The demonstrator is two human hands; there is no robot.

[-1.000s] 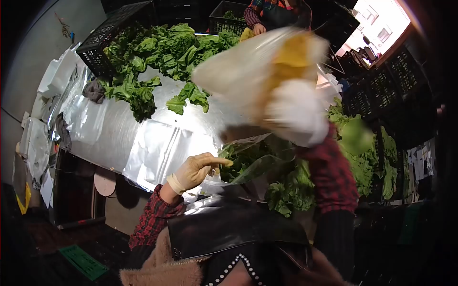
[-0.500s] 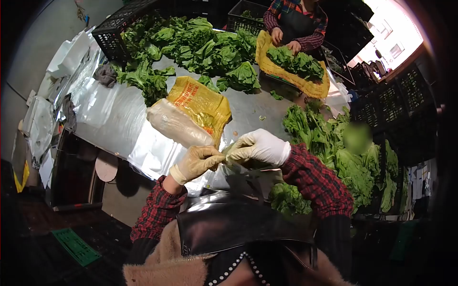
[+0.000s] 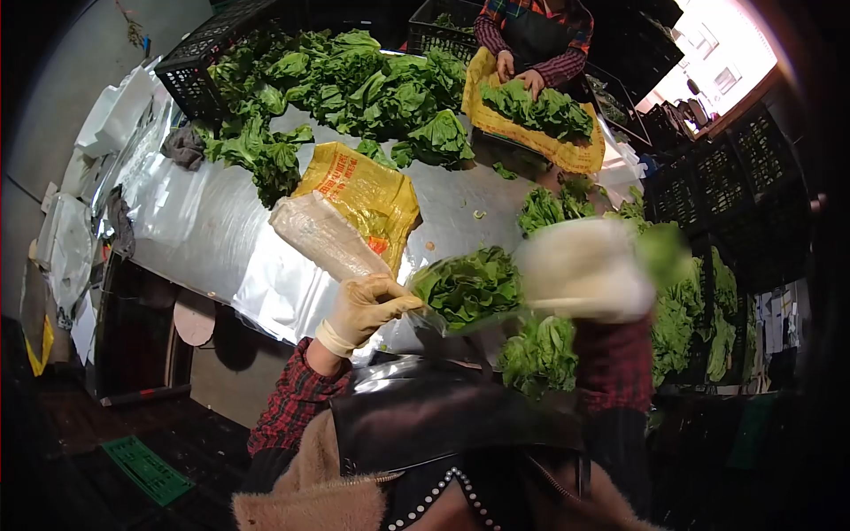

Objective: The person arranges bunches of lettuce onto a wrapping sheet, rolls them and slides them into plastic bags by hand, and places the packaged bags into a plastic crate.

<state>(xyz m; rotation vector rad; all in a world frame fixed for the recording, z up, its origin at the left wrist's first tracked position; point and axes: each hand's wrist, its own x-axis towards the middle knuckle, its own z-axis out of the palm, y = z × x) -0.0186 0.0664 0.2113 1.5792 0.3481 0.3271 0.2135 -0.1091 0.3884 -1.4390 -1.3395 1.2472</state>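
Leaf lettuce [image 3: 474, 288] is back in view: my right hand [image 3: 584, 270] now hangs right of it, grip too blurry; left hand [image 3: 365, 310] pinches clear plastic [image 3: 431, 320].

A grey wall [image 3: 66, 97] flanks the left edge of the tabletop [image 3: 469, 190]. Past its far-right corner, an opening [image 3: 713, 55] glows.

The left hand [image 3: 365, 310] pinches a clear bag [image 3: 436, 322] around leafy greens [image 3: 474, 285].
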